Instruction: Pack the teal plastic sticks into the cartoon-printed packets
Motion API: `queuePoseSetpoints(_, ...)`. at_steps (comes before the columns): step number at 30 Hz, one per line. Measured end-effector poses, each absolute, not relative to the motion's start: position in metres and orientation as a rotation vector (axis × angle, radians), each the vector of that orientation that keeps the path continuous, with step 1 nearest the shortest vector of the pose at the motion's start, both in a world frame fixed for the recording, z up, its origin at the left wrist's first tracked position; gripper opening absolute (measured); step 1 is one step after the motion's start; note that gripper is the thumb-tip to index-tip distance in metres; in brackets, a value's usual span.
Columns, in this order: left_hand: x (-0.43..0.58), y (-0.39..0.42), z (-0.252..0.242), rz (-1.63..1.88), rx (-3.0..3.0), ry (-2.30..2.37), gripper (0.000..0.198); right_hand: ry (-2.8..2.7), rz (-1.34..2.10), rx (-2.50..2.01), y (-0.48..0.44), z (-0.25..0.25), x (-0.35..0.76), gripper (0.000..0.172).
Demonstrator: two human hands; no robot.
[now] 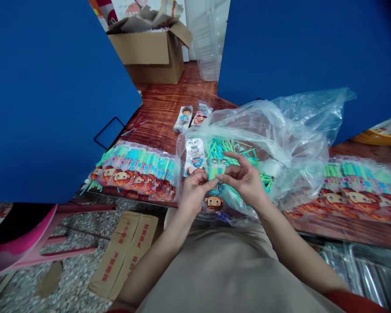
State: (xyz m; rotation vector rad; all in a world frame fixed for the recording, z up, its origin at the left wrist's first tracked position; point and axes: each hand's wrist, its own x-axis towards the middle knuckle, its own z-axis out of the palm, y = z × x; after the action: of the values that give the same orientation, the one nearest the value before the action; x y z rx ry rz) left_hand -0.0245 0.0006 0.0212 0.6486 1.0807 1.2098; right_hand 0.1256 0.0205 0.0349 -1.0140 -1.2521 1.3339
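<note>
Pinching one packet (214,201) of green sticks, the left hand (193,193) and right hand (247,180) clamp its top at the table's (169,108) near edge; a clear bag (280,130) lies just behind; packet rows (133,171) flank them.

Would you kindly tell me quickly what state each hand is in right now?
Left hand: closed, pinching the cartoon-printed packet.
Right hand: thumb and fingers pinched shut on the upper end of the same packet.
</note>
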Motion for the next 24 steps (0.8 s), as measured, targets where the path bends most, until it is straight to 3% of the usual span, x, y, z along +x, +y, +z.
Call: queuePoseSetpoints(24,-0.0269,0.0003,0.0226,1.175,0.657,1.063,0.03,-1.217,1.279,-1.005,0.0209,0.0369,0.1249,0.055)
